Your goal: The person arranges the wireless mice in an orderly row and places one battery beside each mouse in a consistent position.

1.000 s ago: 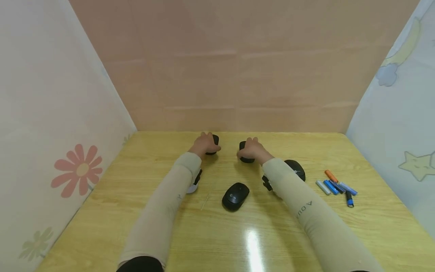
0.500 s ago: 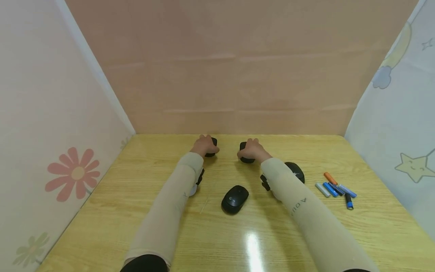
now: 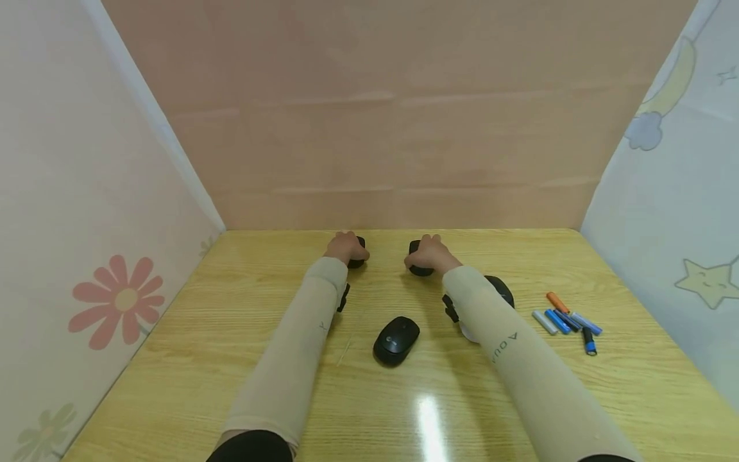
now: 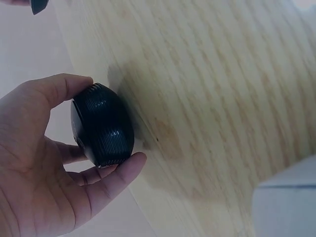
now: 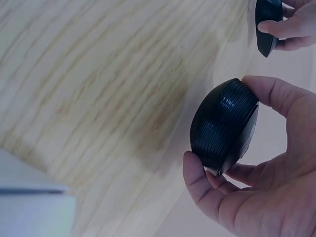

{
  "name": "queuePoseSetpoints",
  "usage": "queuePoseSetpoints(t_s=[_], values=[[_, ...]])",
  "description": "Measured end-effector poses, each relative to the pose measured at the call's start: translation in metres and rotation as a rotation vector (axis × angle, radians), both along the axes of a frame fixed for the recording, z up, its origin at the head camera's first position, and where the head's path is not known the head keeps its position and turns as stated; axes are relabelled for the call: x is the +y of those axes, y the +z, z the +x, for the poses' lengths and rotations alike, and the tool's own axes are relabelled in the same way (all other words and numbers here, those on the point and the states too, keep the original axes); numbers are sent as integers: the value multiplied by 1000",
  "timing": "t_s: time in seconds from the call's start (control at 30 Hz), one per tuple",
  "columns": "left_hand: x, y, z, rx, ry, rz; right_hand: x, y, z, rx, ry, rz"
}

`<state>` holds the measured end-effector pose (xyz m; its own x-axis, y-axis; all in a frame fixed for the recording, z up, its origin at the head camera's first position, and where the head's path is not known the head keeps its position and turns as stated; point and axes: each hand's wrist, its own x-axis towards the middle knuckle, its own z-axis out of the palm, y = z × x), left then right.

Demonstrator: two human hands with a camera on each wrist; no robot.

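At the far side of the wooden table (image 3: 260, 359), both hands hold black computer mice. My left hand (image 3: 344, 248) grips one mouse (image 4: 102, 126) by its sides, thumb on one side and fingers on the other; its ribbed end faces the left wrist camera. To the right, my right hand (image 3: 430, 254) holds another mouse (image 5: 224, 126) the same way, a short gap from the first. Whether either mouse touches the table I cannot tell. Between the forearms lies a third black mouse (image 3: 396, 341). One more black mouse (image 3: 501, 290) is partly hidden behind the right sleeve.
Several blue and grey batteries (image 3: 559, 321) lie at the right, with an orange one (image 3: 557, 302) behind them and a black-and-blue one (image 3: 589, 341) in front. A brown backdrop (image 3: 369, 128) stands behind the table, with patterned panels (image 3: 664, 224) at both sides.
The head view has shifted slightly. My hands with their mice stand a little farther apart than a second ago; both grips are unchanged. The mice and batteries on the table have stayed put.
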<state>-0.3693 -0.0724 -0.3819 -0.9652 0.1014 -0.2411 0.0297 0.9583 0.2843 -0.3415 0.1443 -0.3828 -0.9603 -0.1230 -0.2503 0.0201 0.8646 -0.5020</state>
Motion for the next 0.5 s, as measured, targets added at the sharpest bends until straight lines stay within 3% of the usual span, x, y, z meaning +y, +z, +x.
queuePoseSetpoints(t_s=[0.2, 0.5], values=[[-1, -4, -2, -2, 9, -5, 0, 2, 2, -2, 11, -10], [-1, -2, 5, -39, 37, 29, -2, -3, -1, -15, 13, -21]])
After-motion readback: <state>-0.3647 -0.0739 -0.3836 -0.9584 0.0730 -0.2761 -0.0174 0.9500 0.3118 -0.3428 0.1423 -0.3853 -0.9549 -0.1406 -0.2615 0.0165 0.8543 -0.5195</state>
